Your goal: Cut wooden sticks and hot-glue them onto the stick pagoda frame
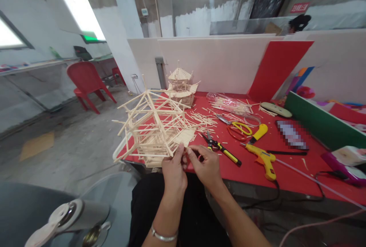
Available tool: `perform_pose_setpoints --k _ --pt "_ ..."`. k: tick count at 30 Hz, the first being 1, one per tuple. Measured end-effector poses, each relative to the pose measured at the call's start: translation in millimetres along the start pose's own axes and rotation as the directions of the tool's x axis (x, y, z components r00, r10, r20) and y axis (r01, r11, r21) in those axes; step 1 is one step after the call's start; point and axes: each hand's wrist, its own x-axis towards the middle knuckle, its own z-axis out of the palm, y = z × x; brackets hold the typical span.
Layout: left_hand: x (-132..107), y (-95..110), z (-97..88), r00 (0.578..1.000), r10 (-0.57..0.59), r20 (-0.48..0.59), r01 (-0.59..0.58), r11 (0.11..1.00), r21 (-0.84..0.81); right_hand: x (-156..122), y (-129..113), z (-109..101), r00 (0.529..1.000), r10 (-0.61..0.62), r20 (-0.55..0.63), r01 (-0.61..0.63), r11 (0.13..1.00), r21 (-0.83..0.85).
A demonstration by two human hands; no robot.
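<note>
My left hand [175, 172] is beside the lower front corner of a pavilion-like frame [156, 125] built from thin wooden sticks, its fingers pinched together. My right hand [207, 165] meets it fingertip to fingertip, thumb and forefinger closed. Whatever small piece is between the fingers is hidden or too small to make out. A panel of sticks laid side by side [184, 136] juts out just behind the fingertips. Loose cut sticks [203, 121] lie scattered beyond the hands. Cutters with black and yellow handles [225, 152] rest close to the right hand.
On the red table [243, 174] lie scissors [241, 127], a yellow glue gun [264, 159], a yellow-handled tool [259, 132], a phone [291, 134] and bagged sticks [228, 103]. A finished-looking stick pagoda [181, 87] stands behind. An open flask [85, 212] is at lower left.
</note>
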Motion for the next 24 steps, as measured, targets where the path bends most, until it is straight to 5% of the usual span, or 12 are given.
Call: perform_pose_setpoints --k 10,13,15,17,20,22,24 --pt "-2.3 -0.4 -6.1 1.0 -0.008 0.028 0.007 0.998 0.059 3.1 -1.2 -2.9 1.0 0.013 0.029 -0.016 0.991 0.131" --pt "-15.5 -0.3 -19.1 0.981 0.187 0.05 -0.193 0.94 0.28 -1.2 -2.2 -17.5 0.999 0.009 0.048 -0.015 0.992 0.124" --pt "-26.6 0.6 -27.9 0.887 0.391 0.246 -0.462 0.746 0.479 -5.9 0.1 -34.4 0.996 -0.005 0.09 -0.002 0.997 0.082" --pt "-35.0 1.4 -33.2 0.716 0.53 0.454 -0.694 0.464 0.551 -11.2 5.0 -54.4 0.986 -0.038 0.16 0.035 0.999 0.019" --pt "-38.5 -0.8 -32.2 0.505 0.43 0.749 -0.856 0.136 0.499 -18.0 14.2 -83.0 0.954 -0.084 0.286 0.108 0.992 -0.067" --pt "-36.6 -6.0 -28.0 0.445 0.266 0.855 -0.896 0.115 0.43 -20.9 19.2 -97.9 0.933 -0.095 0.348 0.14 0.984 -0.108" --pt "-34.4 -12.9 -24.0 0.43 0.159 0.889 -0.899 0.163 0.406 -22.0 22.5 -108.6 0.915 -0.093 0.393 0.161 0.976 -0.144"
